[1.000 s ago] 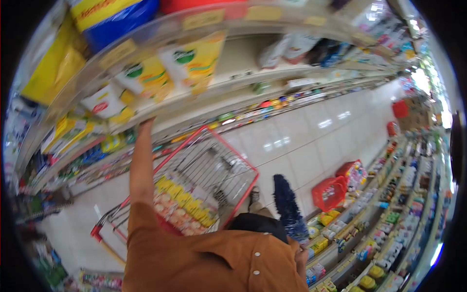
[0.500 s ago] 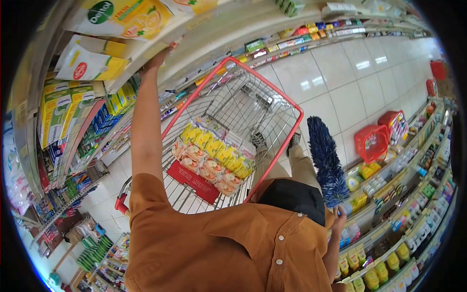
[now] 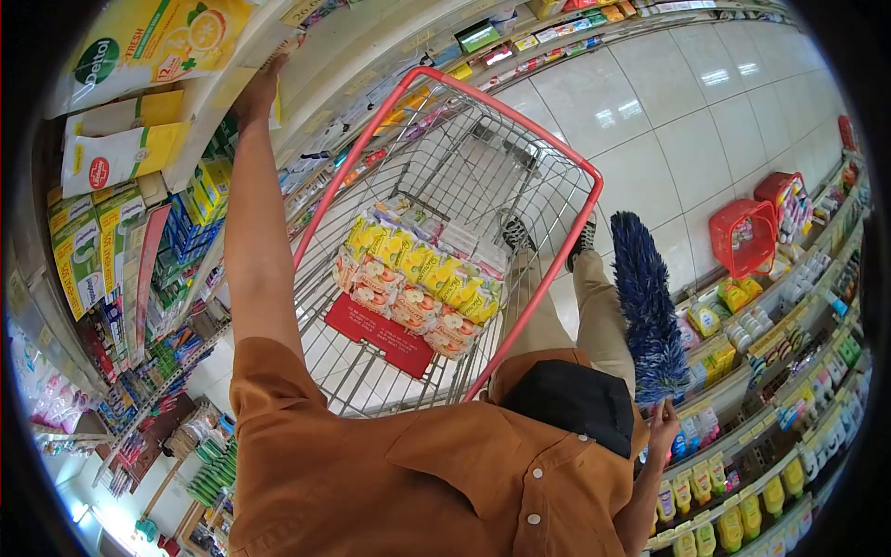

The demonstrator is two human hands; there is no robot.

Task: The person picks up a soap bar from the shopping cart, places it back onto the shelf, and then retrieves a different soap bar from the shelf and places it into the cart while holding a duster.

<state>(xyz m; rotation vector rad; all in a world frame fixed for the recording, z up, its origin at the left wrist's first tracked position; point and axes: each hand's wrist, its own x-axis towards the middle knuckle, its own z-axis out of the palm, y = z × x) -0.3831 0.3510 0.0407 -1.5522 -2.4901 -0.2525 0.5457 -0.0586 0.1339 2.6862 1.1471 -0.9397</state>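
Observation:
On the left, my left hand reaches to the edge of a shelf, just right of the yellow-and-white Dettol packs. Its fingers are mostly hidden there, and I cannot tell whether they grip anything. My right hand is closed around the lower end of a fluffy dark-blue duster, which points up and away beside my leg. Between my arms stands a wire shopping cart with a red rim. Yellow packs and peach packs with fruit pictures sit in rows in the cart.
Red baskets stand on the tiled floor to the right. Curved shelves with yellow bottles run along the right side. Boxes and pouches fill the left shelves. My feet are beyond the cart's near side.
My left hand has shifted left and up along the shelf edge. The cart and the duster appear a little farther right, as the whole view has shifted.

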